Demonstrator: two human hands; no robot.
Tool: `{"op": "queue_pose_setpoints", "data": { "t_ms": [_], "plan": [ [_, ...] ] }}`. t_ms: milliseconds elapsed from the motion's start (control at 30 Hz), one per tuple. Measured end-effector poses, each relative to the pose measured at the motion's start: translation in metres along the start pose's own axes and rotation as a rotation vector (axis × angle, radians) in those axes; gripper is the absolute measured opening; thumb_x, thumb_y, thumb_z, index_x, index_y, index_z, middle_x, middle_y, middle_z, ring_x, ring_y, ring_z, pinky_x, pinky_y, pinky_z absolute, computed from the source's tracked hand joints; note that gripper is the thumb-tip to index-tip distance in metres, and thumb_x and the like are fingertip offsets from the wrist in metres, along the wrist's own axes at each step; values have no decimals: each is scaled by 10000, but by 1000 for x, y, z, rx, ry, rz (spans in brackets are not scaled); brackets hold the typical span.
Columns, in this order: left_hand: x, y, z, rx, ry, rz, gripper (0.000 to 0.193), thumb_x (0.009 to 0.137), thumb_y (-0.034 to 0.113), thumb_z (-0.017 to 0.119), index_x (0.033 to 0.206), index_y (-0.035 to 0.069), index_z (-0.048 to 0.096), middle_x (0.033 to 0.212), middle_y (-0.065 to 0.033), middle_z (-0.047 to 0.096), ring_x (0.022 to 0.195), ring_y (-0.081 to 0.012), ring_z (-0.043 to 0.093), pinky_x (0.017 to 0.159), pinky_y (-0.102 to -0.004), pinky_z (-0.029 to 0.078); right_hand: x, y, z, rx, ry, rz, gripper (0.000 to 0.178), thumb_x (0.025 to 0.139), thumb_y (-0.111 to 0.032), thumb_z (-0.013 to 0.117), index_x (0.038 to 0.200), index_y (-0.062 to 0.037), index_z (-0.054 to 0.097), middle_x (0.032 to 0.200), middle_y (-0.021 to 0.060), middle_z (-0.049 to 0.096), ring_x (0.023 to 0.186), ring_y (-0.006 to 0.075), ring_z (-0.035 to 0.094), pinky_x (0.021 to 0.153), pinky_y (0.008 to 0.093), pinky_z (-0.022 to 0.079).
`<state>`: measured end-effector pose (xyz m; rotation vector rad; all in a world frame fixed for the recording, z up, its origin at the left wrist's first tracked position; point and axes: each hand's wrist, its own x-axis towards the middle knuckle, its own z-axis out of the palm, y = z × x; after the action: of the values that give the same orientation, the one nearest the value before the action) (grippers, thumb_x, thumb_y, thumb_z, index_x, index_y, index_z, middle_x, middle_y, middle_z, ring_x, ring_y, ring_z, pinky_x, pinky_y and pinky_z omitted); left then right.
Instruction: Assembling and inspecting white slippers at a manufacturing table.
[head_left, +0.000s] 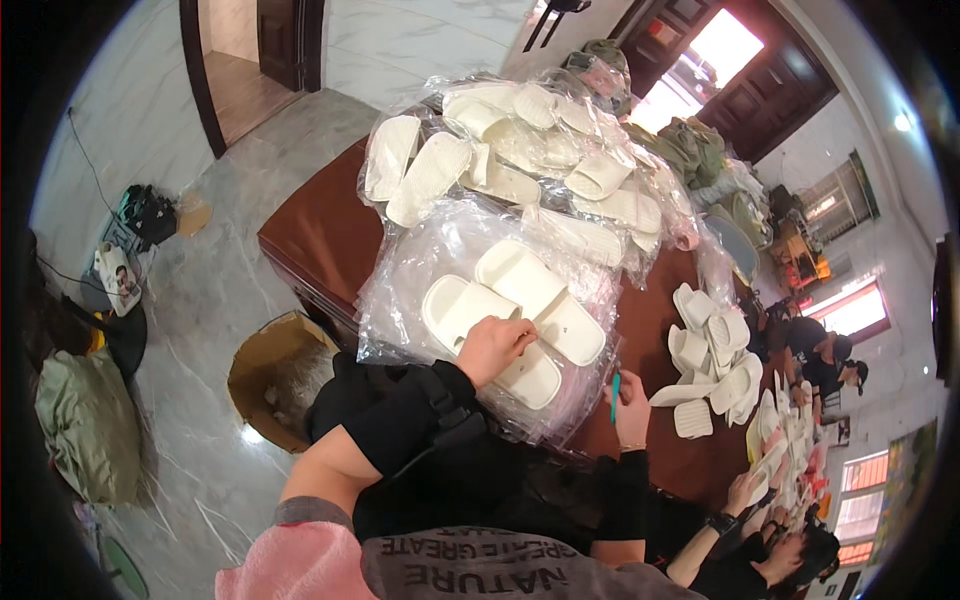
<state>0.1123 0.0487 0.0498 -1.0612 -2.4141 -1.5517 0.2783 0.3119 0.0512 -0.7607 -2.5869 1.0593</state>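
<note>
A pair of cream slide slippers lies side by side on a stack of clear plastic bags in front of me. My left hand is over the nearer slipper, by its strap, with fingers pinched together; what they hold, if anything, is too small to make out. To the right of the bags, near the table edge, my right hand is closed around a slim teal pen-like tool, held upright. Its exact kind cannot be told.
Bagged cream slippers are heaped at the far side of the brown table. Loose slippers pile up at the right. An open cardboard box stands on the floor at left. Co-workers sit along the right side.
</note>
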Motion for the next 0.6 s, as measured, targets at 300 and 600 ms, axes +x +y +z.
{"op": "queue_pose_setpoints", "data": {
  "t_ms": [300, 600],
  "plan": [
    [3, 1, 1, -107, -25, -79, 112, 890, 191, 580, 866, 95, 632, 647, -53, 624, 623, -260, 614, 566, -370, 460, -10, -93, 48, -639, -8, -609, 644, 704, -249, 738, 1277, -78, 498, 1008, 125, 519, 960, 320, 520, 805, 410, 454],
    [2, -1, -3, -25, 10, 103, 95, 874, 188, 589, 862, 109, 641, 658, -48, 620, 643, -267, 614, 575, -376, 465, -6, -114, 73, -340, 5, -357, 519, 752, -218, 718, 1224, -92, 543, 896, 134, 588, 807, 331, 597, 703, 408, 488]
  ]
}}
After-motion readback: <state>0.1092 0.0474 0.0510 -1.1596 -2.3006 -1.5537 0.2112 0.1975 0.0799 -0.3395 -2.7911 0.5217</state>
